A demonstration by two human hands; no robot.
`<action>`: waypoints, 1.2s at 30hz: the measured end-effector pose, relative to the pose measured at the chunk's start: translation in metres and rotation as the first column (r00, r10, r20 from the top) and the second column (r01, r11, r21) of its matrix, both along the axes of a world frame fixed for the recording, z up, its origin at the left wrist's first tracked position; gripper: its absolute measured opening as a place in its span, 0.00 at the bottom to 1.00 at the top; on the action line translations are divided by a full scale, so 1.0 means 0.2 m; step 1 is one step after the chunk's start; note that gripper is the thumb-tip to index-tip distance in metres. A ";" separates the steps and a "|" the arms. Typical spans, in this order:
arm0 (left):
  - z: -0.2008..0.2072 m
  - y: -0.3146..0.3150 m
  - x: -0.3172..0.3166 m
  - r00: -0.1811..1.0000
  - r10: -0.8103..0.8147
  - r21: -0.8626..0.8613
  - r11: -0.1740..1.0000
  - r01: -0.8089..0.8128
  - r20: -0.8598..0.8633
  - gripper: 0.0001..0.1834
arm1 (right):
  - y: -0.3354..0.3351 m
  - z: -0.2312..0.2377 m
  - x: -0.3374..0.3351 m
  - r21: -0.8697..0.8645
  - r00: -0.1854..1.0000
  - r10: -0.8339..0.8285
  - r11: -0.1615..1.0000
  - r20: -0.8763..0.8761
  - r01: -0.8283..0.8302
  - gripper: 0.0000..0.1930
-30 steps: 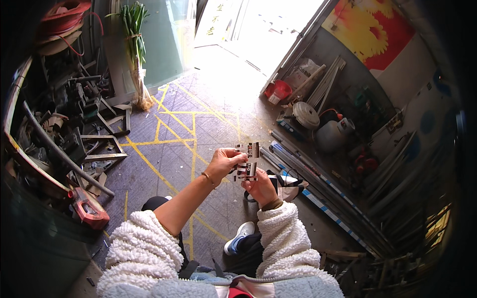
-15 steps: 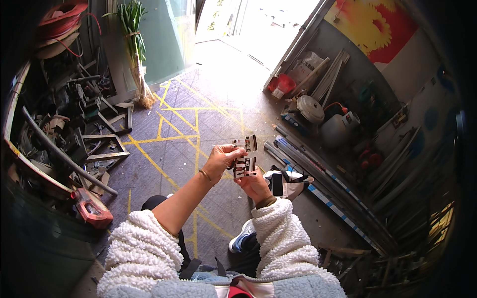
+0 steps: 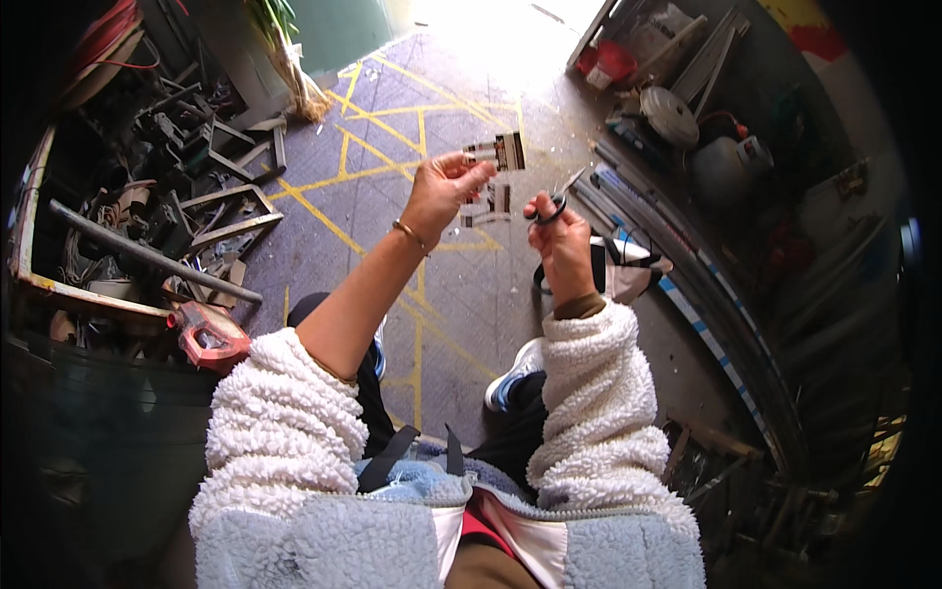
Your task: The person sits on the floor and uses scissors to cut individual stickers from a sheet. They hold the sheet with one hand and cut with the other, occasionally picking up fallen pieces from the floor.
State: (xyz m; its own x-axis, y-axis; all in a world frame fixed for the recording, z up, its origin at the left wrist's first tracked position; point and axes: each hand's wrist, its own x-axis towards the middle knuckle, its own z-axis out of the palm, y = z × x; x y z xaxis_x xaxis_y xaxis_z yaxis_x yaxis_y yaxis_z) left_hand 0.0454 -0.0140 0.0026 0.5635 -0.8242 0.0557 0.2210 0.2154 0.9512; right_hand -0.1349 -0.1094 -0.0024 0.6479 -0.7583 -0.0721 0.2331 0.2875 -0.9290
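My left hand (image 3: 437, 196) pinches a thin printed paper cutout (image 3: 510, 153), brown, black and white, between thumb and fingers. A lower part of it, with gaps cut through, hangs beneath my fingertips; whether both parts are one piece I cannot tell. To the right, apart from the paper, my right hand (image 3: 566, 250) is closed around a small pair of scissors (image 3: 570, 184). Their dark handle loops round the fingers and the pale blades point up and to the right.
Metal scraps and square frames (image 3: 231, 211) crowd the left, beside a red plastic jug (image 3: 211, 336). Long bars (image 3: 706, 270) lie along the right, near a bag (image 3: 628, 279) and a gas cylinder (image 3: 731, 167). Leeks (image 3: 285, 59) lean at the back.
My hands have moved apart. The right has drawn away from the paper to the right, bringing the scissors into plain sight. My left still holds the paper, and the view has tilted downward.
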 end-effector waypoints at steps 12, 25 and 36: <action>0.02 -0.02 -0.06 0.948 -0.261 0.136 0.962 0.238 0.183 0.10 | -0.01 0.14 -0.06 -0.174 0.987 -0.162 0.972 -0.011 0.158 0.11; 0.00 0.01 0.01 0.978 -0.188 0.232 0.959 0.162 0.092 0.18 | -0.07 0.07 -0.04 -0.224 0.913 -0.407 0.892 -0.022 0.392 0.07; 0.00 0.02 -0.05 0.965 -0.230 0.150 0.966 0.210 0.129 0.10 | -0.05 0.05 -0.01 -0.257 0.902 -0.431 0.868 0.035 0.425 0.06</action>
